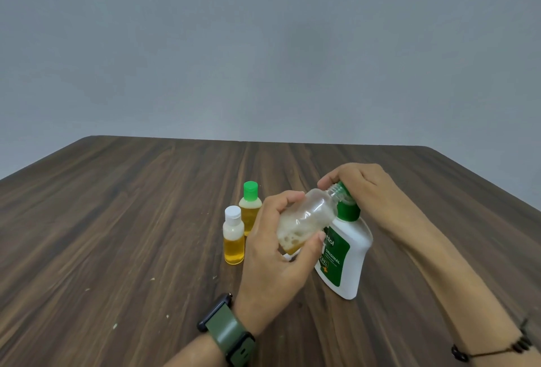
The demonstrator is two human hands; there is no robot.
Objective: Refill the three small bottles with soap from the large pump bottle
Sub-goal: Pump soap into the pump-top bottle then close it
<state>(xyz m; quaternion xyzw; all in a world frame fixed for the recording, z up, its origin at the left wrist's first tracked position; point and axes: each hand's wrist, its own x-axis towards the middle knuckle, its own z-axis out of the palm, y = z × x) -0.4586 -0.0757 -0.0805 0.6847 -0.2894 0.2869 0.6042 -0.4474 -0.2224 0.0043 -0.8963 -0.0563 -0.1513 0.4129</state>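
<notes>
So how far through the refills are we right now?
Two look done: the white-capped bottle and green-capped bottle stand capped, holding yellow soap. In hand: the left hand tilts the uncapped third bottle, mostly foam, at the pump bottle under the right hand. Left: fill and cap it.

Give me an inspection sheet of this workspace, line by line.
Surface: dark wood table, a few pale specks.
Job's things: two capped small bottles holding yellow soap; third bottle uncapped, tilted, mostly empty, mouth at the pump bottle spout.
Clutter: small white item under the left hand, unclear.
Grips: left hand holds the tilted bottle; right hand on the pump head.
Cables: nothing seen.
Surroundings: plain grey wall.
</notes>
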